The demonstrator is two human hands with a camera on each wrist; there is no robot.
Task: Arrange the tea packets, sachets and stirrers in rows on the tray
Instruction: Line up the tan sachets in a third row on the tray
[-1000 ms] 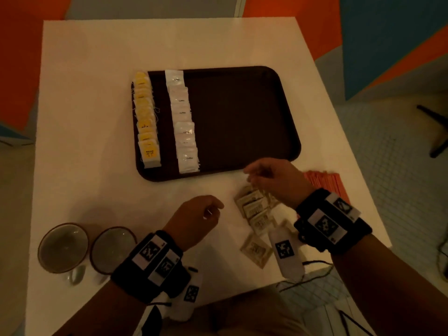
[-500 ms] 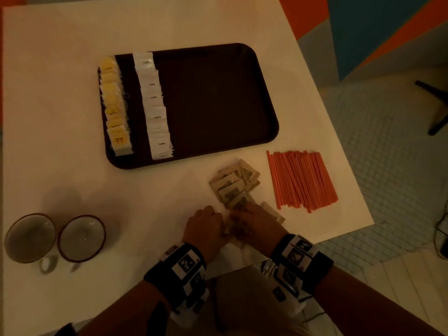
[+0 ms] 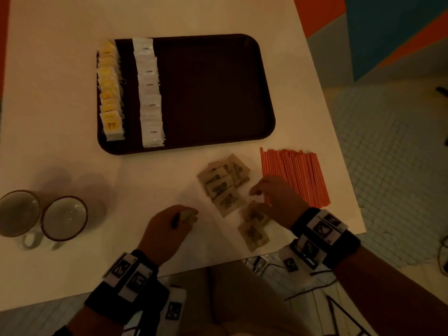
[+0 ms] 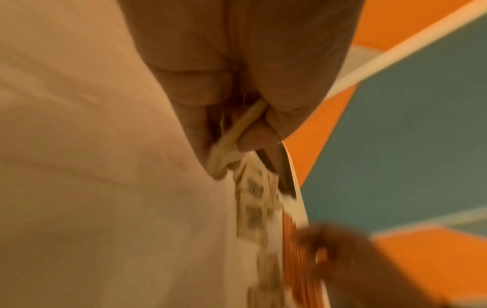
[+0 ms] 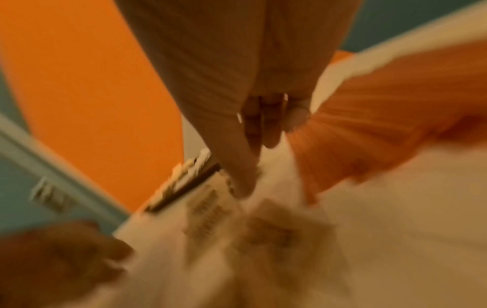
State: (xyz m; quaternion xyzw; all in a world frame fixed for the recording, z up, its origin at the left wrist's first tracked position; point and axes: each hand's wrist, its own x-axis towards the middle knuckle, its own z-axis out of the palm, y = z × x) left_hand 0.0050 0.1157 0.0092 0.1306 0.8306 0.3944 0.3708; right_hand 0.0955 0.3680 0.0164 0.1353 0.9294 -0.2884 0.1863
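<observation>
A dark brown tray (image 3: 218, 93) holds a row of yellow tea packets (image 3: 110, 90) at its left edge and a row of white sachets (image 3: 150, 93) beside it. Brown sachets (image 3: 223, 185) lie loose on the white table below the tray, and orange stirrers (image 3: 295, 175) lie in a pile to their right. My left hand (image 3: 184, 217) pinches a thin stack of brown sachets (image 4: 237, 133) between thumb and fingers (image 4: 253, 137). My right hand (image 3: 257, 195) hovers between the loose sachets and the stirrers, one finger (image 5: 237, 170) reaching down to the table; I see nothing held in it.
Two empty cups (image 3: 19, 212) (image 3: 64, 218) stand at the table's left front. The table's right edge (image 3: 339, 146) runs close past the stirrers, and its front edge is just behind both wrists. The right two thirds of the tray is bare.
Both hands were together at the front sachets. Now my left hand has drawn away to the left with sachets in it, and my right hand has moved right toward the stirrers.
</observation>
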